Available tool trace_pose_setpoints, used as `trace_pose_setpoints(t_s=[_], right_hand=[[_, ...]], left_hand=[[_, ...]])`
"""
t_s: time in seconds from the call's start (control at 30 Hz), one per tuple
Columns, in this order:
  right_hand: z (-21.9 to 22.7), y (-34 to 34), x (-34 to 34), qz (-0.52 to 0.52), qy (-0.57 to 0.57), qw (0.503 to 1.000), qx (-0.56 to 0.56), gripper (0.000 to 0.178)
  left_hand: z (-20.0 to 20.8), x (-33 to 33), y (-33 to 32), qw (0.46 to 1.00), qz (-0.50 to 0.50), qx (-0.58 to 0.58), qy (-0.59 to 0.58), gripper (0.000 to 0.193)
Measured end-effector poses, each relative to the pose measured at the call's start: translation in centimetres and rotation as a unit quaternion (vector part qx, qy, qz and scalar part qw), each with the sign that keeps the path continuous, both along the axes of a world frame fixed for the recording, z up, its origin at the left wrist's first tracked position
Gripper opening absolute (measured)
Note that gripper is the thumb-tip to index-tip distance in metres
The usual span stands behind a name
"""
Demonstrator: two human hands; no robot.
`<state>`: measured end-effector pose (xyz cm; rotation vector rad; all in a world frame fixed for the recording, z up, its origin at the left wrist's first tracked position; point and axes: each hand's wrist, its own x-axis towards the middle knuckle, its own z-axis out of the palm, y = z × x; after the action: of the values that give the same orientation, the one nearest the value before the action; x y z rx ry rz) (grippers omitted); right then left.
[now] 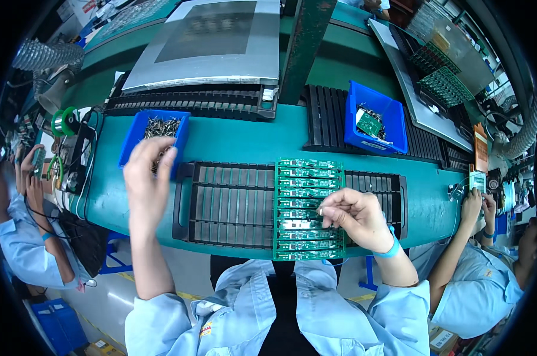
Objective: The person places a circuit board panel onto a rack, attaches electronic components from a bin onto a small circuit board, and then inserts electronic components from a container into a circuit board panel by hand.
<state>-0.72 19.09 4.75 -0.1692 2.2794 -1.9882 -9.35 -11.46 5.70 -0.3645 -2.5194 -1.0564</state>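
A green panel of circuit boards (309,243), made of several narrow strips, lies across a black slotted tray (233,204) in front of me. My right hand (363,221) is over the panel's right part, thumb and fingers pinched round something tiny at the fingertips. Its kind is too small to tell. On the left, my left hand (146,172) hangs over a blue bin (126,145) heaped with small metal-leaded parts (161,127). The fingers there curl down and press together; whatever they hold is hidden.
A second blue bin (389,110) with loose parts and a green board piece stands back right on black racks (328,118). Behind is a sloping metal panel (203,41). A solder reel (63,121) sits left. Co-workers (476,261) (34,237) work on both sides.
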Motion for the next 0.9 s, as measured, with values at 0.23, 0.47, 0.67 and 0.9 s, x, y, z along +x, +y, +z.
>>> trace_pose_setpoints(t_s=[0.23,0.47,0.67,0.9], right_hand=[[-1.2,-0.9,0.4,0.073,0.077,0.989,0.099,0.009],[-1.6,-1.0,0.6,0.045,0.119,0.985,0.118,0.009],[-0.7,-0.5,0.4,0.032,0.137,0.972,0.191,0.009],[-1.1,-0.5,1.3,0.054,0.222,0.938,0.262,0.014]], left_hand=[[-1.6,-4.3,-4.3,0.976,-0.001,-0.205,-0.070,0.021],[-1.4,-4.4,-3.7,0.980,0.009,-0.127,-0.153,0.014],[-1.2,-4.1,-3.5,0.982,0.032,-0.096,-0.157,0.008],[-1.3,-3.9,-3.5,0.987,0.044,-0.080,-0.129,0.005]])
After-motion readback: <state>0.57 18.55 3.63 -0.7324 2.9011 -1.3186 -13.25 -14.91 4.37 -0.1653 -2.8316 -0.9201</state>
